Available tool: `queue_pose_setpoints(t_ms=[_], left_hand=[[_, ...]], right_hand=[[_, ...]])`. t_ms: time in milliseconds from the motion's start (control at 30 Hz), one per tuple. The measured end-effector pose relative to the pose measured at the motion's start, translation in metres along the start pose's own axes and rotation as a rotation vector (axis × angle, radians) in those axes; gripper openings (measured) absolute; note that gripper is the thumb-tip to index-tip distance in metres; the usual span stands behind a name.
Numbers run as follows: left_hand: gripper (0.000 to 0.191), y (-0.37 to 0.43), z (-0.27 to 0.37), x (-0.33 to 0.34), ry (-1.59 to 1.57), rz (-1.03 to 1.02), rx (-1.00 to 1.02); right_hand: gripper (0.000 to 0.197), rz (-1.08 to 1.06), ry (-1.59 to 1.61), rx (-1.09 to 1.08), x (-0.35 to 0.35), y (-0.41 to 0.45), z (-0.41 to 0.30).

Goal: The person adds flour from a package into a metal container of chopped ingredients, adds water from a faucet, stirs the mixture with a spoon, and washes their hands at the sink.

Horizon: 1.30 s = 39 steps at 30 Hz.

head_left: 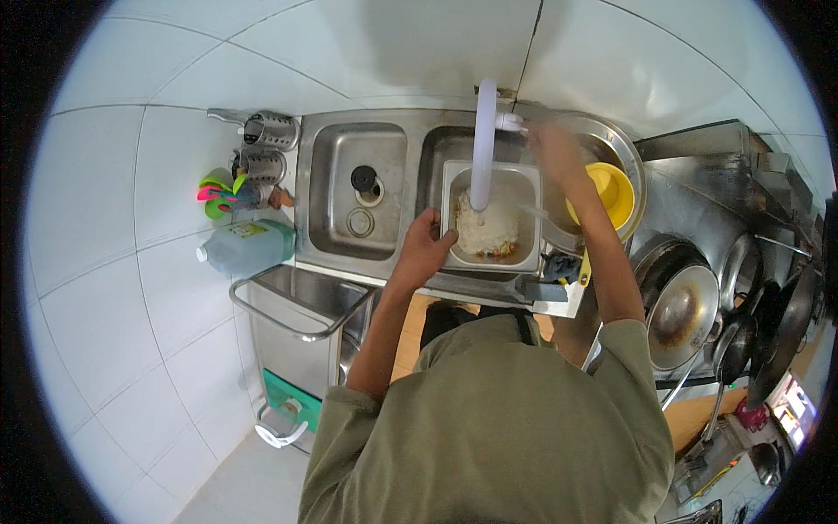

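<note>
A rectangular stainless-steel food pan [492, 267] stands in the right sink basin [429, 147]. Inside it lie pale, wet food remains [488, 229] with some coloured bits along the near side. My left hand [425, 243] grips the pan's left rim, thumb on top and fingers lower down. The white tap spout [483, 144] reaches down over the pan and ends just above the food. My right hand [555, 149] is at the tap's handle [510, 122], blurred by motion, so its grip is unclear. A pale blurred streak crosses the pan's right rim.
A yellow plastic container [612, 193] sits in a large round metal bowl [632, 150] at right. Left of it all is another basin [357, 141] with a black drain piece [363, 178]. A large jug [252, 247] and perforated steel holders [270, 131] line the left side. Pans [684, 318] crowd the right.
</note>
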<state>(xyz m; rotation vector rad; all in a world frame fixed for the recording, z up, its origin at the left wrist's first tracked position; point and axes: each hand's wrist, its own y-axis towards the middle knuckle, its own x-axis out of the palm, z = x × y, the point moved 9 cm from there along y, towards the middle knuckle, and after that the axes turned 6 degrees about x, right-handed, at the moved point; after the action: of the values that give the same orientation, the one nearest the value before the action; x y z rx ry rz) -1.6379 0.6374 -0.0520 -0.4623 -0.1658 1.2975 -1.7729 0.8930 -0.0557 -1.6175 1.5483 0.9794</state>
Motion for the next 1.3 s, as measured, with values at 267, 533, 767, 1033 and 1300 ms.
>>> queue_pose_setpoints(t_ms=[267, 533, 767, 1033, 1300], left_hand=[[0.017, -0.001, -0.010, -0.002, -0.091, 0.022, -0.029], [0.017, -0.004, -0.012, -0.001, -0.100, 0.038, -0.067], [0.015, -0.003, -0.013, -0.002, -0.157, 0.064, 0.012], [0.016, -0.005, -0.008, 0.001, -0.113, 0.055, 0.068], [0.015, -0.021, -0.015, -0.008, -0.140, 0.186, 0.149]], right_hand=[[0.023, -0.062, -0.049, -0.010, 0.000, 0.001, -0.003], [0.022, -0.082, 0.005, -0.006, 0.001, -0.001, -0.004], [0.026, -0.198, -0.050, 0.004, 0.012, 0.003, 0.001], [0.030, -0.046, -0.053, 0.101, -0.008, 0.032, 0.015], [0.047, -0.102, 0.316, 0.322, -0.072, -0.073, -0.046]])
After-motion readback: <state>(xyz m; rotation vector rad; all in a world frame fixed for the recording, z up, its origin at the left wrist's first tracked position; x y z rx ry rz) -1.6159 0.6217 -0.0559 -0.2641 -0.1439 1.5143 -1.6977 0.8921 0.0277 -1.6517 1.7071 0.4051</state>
